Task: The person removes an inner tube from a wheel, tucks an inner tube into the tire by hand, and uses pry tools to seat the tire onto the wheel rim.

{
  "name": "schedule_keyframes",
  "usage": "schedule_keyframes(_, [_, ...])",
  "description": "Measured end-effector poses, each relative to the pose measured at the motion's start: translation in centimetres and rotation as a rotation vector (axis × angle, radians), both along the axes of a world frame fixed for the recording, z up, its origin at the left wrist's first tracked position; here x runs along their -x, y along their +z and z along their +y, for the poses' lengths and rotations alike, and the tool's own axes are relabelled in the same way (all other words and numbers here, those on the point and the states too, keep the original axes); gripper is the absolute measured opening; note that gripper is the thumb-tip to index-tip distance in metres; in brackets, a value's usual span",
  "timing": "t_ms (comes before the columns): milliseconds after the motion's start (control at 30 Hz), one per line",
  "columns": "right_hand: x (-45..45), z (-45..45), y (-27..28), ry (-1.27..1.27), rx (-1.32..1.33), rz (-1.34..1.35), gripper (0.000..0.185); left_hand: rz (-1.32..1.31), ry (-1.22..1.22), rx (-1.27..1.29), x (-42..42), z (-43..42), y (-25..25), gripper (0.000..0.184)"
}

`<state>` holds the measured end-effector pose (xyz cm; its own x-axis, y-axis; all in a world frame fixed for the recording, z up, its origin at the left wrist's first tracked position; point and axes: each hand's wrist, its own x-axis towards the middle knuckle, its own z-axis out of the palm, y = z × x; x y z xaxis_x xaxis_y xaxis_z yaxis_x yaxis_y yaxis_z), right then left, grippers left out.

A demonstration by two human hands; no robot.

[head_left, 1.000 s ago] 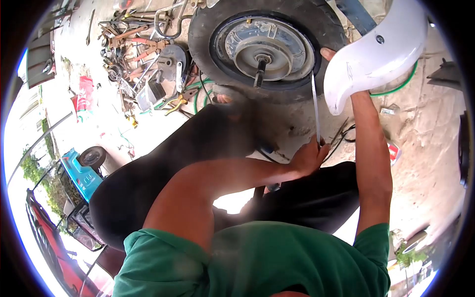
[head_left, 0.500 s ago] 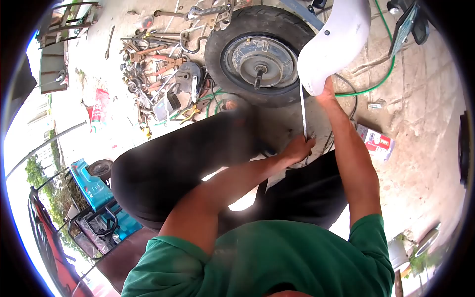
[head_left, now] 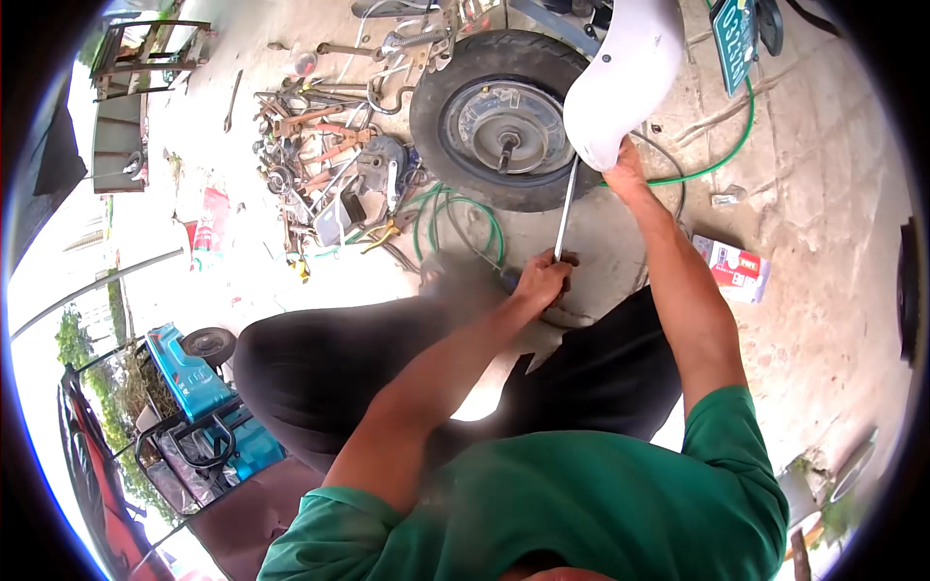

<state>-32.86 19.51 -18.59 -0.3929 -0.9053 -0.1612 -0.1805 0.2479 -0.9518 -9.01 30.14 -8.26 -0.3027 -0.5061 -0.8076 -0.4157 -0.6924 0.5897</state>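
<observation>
My left hand (head_left: 542, 282) is closed around a long, thin metal rod (head_left: 565, 215). From my fist the rod runs up to the tyre's lower right side, beside the tip of a white fender (head_left: 630, 73). Its far end is hidden there. My right hand (head_left: 628, 174) is at the fender's lower tip and seems to grip its edge; some fingers are hidden behind it. Left of the fender is a wheel with a black tyre (head_left: 441, 174), its hub and axle (head_left: 507, 150) facing me.
Loose tools, including pliers and wrenches, lie in a pile (head_left: 325, 145) left of the wheel. Green hose (head_left: 494, 228) curls below it. A red-and-white box (head_left: 733, 271) is on the right, and a licence plate (head_left: 733, 44) at the top right. A blue vehicle (head_left: 184, 373) stands at far left.
The view has shifted, showing more hose and licence plate. My left hand has moved up the rod, closer to the tyre. My right hand stays at the fender tip.
</observation>
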Motion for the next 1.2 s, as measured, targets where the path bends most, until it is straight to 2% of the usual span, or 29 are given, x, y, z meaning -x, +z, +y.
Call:
schedule_keyframes(100, [0.3,-0.8,-4.3,-0.046,0.059,-0.113,0.076,0.051,0.112,-0.149,1.1,0.4,2.2,0.026])
schedule_keyframes(133, [0.1,-0.7,-2.8,-0.043,0.052,-0.094,0.075,-0.008,0.087,0.061,1.3,1.0,1.1,0.025])
schedule_keyframes(200, [-0.2,0.1,-0.3,-0.046,0.031,-0.058,0.074,-0.129,0.029,0.473,0.4,2.8,-4.6,0.024])
schedule_keyframes(267, [0.1,0.2,-1.8,-0.047,0.025,-0.046,0.075,-0.198,-0.148,1.021,-1.0,3.5,-9.5,0.026])
schedule_keyframes(333, [0.1,0.0,-2.1,-0.045,0.006,-0.058,0.075,-0.219,-0.084,0.722,-0.6,2.5,-6.0,0.025])
schedule_keyframes(367, [-0.1,0.2,-1.3,-0.049,-0.01,-0.072,0.075,-0.139,-0.015,0.351,0.1,1.8,-1.7,0.03])
schedule_keyframes(433, [-0.3,0.7,0.8,-0.066,-0.024,-0.114,0.075,-0.007,0.087,0.129,-0.4,4.3,-2.0,0.033])
schedule_keyframes(500, [-1.1,0.9,3.3,-0.073,-0.023,-0.177,0.074,0.041,-0.031,0.129,-4.9,13.4,-5.5,0.036])
schedule_keyframes(567, [-0.8,0.4,2.8,-0.069,-0.022,-0.15,0.072,0.057,-0.211,0.218,-9.9,18.7,-8.7,0.039])
schedule_keyframes(633, [-0.9,1.3,2.7,-0.072,-0.051,-0.069,0.065,-0.085,-0.391,0.241,-10.4,13.5,-5.7,0.04])
schedule_keyframes(733, [-0.6,1.0,0.7,-0.012,0.051,-0.126,0.057,-0.287,-0.521,0.301,-11.0,6.8,-4.4,0.035])
schedule_keyframes(767, [0.0,0.8,-0.1,0.049,-0.021,-0.197,0.071,-0.353,-0.546,0.331,-11.6,4.9,-3.9,0.032])
schedule_keyframes(867, [0.6,0.3,-4.6,-0.071,0.07,-0.467,0.064,-0.494,-0.883,0.416,-14.4,-0.6,-1.3,0.039])
schedule_keyframes(900, [0.2,0.5,-3.3,-0.058,0.084,-0.438,0.065,-0.516,-1.003,0.484,-14.6,-3.0,0.5,0.041])
schedule_keyframes(967, [0.0,0.8,-0.8,-0.026,0.009,-0.31,0.068,-0.471,-0.996,0.637,-14.9,-9.3,4.0,0.047])
schedule_keyframes(1033, [-0.3,1.1,-0.3,-0.036,-0.02,-0.243,0.07,-0.6,-0.579,0.824,-16.1,-15.8,1.5,0.054])
schedule_keyframes(1067, [-0.4,1.2,-0.5,-0.055,-0.01,-0.24,0.071,-0.541,-0.341,0.934,-14.8,-18.5,4.0,0.053])
schedule_keyframes(1133, [-1.1,1.5,-1.6,-0.133,0.023,-0.23,0.071,-0.477,-0.25,1.048,-14.1,-24.1,4.3,0.061])
schedule_keyframes(1200, [-2.4,2.3,-4.2,-0.263,0.07,-0.208,0.069,-0.111,-0.202,0.889,-12.3,-27.8,4.5,0.062])
